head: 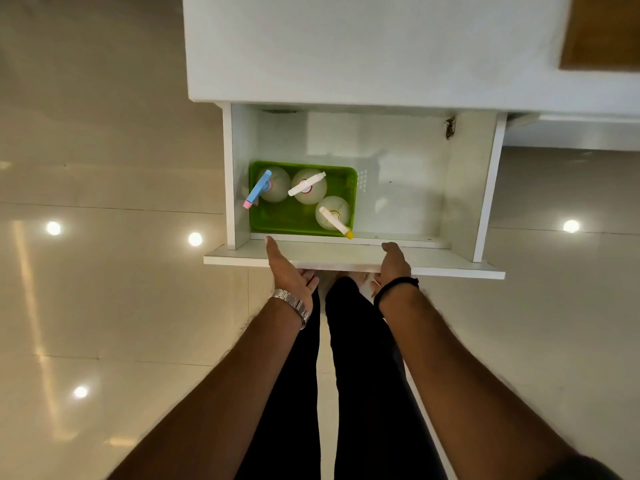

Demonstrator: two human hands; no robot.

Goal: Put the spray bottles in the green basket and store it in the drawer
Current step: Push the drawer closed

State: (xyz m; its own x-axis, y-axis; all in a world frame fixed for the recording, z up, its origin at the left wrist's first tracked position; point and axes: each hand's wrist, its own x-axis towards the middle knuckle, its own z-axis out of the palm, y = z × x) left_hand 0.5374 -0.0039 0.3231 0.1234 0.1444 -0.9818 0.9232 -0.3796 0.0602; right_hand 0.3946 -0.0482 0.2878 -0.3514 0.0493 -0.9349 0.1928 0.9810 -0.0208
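The green basket (281, 220) sits in the front left corner of the open white drawer (408, 202). Three clear spray bottles stand in it: one with a blue sprayer (259, 189), one with a white sprayer (307, 184), one with a white, yellow-tipped sprayer (335, 221). My left hand (289, 271) and my right hand (393, 263) rest on the drawer's front panel (346, 258), thumbs on its top edge, fingers curled beneath. Neither hand holds a bottle or the basket.
The drawer sticks out from a white cabinet (363, 46) above it in the view. A brown wooden surface (602, 29) is at the top right. Glossy beige floor tiles (104, 289) surround me; my dark-trousered legs (346, 358) stand right below the drawer front.
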